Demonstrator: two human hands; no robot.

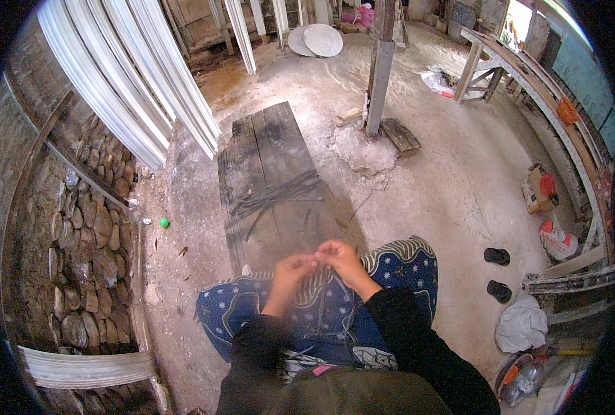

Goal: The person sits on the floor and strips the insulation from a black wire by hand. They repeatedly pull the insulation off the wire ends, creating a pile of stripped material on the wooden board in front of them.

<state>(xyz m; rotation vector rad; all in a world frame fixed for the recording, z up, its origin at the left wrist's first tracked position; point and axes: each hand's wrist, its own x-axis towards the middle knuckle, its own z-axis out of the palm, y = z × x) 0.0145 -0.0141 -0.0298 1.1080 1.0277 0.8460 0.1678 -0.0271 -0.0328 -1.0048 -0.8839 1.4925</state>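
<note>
My left hand [291, 274] and my right hand [343, 263] meet fingertip to fingertip above my lap, both in a pinch. A thin dark strip [321, 304] hangs down from between them onto the patterned blue cloth [397, 277] over my legs. Its upper end is hidden by my fingers, which are slightly blurred. Just beyond my hands, a loose bundle of similar dark strips [280, 192] lies across a low dark wooden plank bench [262, 149].
Long white ridged mouldings [141, 62] lean at the left, near a stone-filled wall [89, 277]. A post [380, 76] stands beyond the bench. At right are black slippers [496, 256], a white sack [522, 323] and a long wooden workbench [543, 86]. A green ball [163, 223] lies at left.
</note>
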